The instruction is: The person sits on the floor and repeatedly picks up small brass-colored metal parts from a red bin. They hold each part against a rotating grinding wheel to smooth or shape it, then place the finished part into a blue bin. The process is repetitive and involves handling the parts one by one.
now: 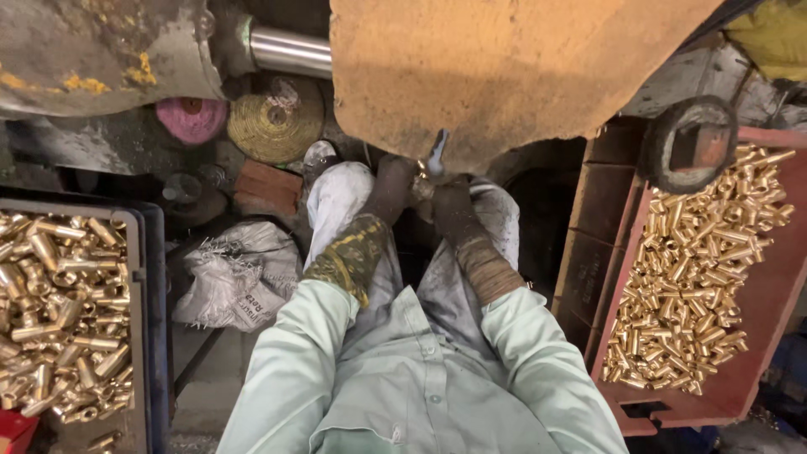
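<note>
Both gloved hands meet under the tan cover (504, 67). The left hand (393, 187) and right hand (450, 206) pinch 1 small brass part (423, 187) between them. Brass fittings fill the red tray (756, 336) right of the right hand.

Metal-polishing workshop: buffing wheels (276, 126), brass-part crates (761, 277)

The brass parts (63, 311) in the dark blue tray (154, 336) were shiny gold, like those (702, 269) in the red tray (756, 336). The shirt (403, 387) was pale green. The left hand (391, 189) and right hand (450, 210) were grimy dark. One wheel (192, 118) was pink, another (276, 124) yellow-green. The cover (496, 67) was dusty tan.
</note>
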